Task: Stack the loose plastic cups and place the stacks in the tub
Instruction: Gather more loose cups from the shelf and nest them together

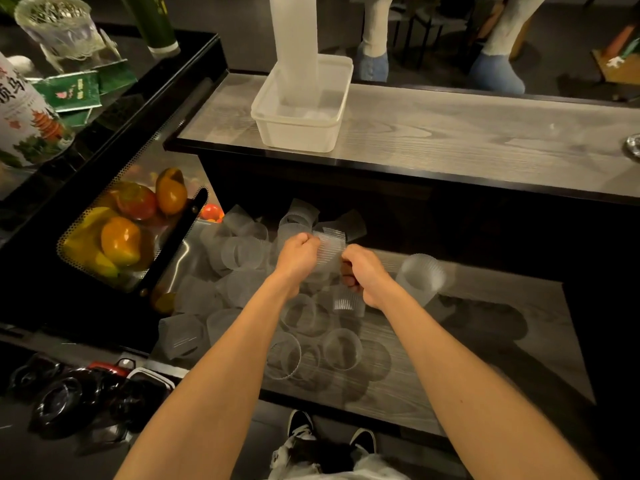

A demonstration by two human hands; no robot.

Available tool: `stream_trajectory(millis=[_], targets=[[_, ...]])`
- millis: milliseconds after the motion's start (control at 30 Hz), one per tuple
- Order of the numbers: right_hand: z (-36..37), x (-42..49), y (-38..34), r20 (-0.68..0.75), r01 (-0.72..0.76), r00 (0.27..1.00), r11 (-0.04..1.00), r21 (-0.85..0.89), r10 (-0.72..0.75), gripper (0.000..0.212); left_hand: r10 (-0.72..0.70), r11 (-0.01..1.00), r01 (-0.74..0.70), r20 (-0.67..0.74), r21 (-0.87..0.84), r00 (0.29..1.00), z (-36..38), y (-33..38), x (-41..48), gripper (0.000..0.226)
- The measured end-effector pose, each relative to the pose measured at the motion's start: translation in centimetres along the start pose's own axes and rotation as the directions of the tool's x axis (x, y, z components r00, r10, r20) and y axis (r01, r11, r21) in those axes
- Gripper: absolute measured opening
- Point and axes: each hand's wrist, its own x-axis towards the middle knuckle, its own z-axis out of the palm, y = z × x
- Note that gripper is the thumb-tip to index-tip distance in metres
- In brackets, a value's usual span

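Note:
Several clear ribbed plastic cups [242, 252] lie loose on the lower grey shelf [485, 323], some upright, some on their sides. My left hand [299, 258] and my right hand [363, 271] both grip one ribbed cup [329, 247] held between them above the pile. One more cup [420, 277] stands to the right of my right hand. The white tub [301, 133] sits on the upper counter [450, 140], and a tall stack of cups [294, 46] rises out of it.
A perforated basket of fruit [128, 230] hangs at the left of the shelf. Black lids [65, 400] lie on the floor at lower left. A printed can [24, 123] and a glass vase [59, 26] stand on the left counter. A person's legs [498, 64] stand beyond the counter.

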Motion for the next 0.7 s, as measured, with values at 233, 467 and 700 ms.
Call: stream_trajectory(millis=[233, 467, 700], targets=[[-1.1, -0.7, 0.1, -0.050, 0.047, 0.998, 0.999, -0.026, -0.048, 0.012, 0.299, 0.918, -0.326, 0.144, 0.227, 0.943, 1.4, 0.1, 0.0, 0.023], [-3.8, -1.2, -2.0, -0.465, 0.133, 0.863, 0.977, -0.164, -0.196, 0.061, 0.543, 0.570, -0.620, 0.319, 0.538, 0.777, 4.0, 1.8, 0.0, 0.026], [-7.5, -2.8, -3.1, -0.615, 0.047, 0.736, 0.927, -0.372, -0.284, 0.043, 0.694, 0.538, -0.737, 0.281, 0.408, 0.663, 7.0, 3.8, -1.3, 0.023]])
